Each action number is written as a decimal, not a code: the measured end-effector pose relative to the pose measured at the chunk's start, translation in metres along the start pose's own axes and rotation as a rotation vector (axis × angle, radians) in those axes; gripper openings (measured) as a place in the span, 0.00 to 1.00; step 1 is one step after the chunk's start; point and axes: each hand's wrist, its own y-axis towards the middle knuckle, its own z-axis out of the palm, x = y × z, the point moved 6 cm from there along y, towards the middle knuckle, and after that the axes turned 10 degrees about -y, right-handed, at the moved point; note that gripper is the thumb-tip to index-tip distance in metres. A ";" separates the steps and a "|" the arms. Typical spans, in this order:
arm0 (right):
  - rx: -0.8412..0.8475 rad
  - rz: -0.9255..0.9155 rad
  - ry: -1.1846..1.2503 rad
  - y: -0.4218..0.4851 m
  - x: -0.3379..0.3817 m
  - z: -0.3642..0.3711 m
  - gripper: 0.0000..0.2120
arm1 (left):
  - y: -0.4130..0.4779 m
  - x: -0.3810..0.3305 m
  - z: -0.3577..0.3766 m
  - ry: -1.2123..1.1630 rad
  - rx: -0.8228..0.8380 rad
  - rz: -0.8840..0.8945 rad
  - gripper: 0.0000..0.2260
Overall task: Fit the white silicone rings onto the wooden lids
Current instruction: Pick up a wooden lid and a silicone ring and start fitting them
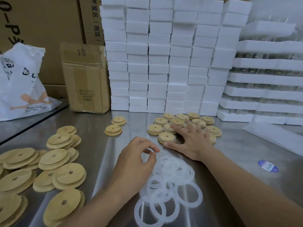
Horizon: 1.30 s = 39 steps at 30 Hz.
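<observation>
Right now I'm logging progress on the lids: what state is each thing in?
Left hand: fingertips pinched, above the rings; hold unclear.
Right hand: open, flat on far lids.
Silicone rings: loose, overlapping pile.
Near lids: bare, heaped.
Far lids: white edge showing, apparently ringed.
Cardboard box: upright, worn.

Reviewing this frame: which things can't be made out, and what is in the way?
Only the head view here.
- Lids under the right hand: the hand hides several, so no count.
- Left hand: fingertips curl over the ring pile; whether they pinch a ring is unclear.
- Lid pile near left: cut off by the frame edge.
- Blue sticker: print too small to read.
</observation>
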 end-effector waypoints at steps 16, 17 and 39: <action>0.149 -0.052 -0.107 0.088 0.079 0.013 0.47 | 0.006 0.007 0.000 -0.098 -0.041 -0.079 0.13; 0.099 -0.080 -0.104 0.088 0.090 0.007 0.42 | 0.007 0.007 -0.001 -0.096 -0.047 -0.078 0.12; 0.051 -0.702 -0.020 0.019 0.258 -0.026 0.18 | 0.002 0.018 0.015 0.409 0.186 -0.113 0.21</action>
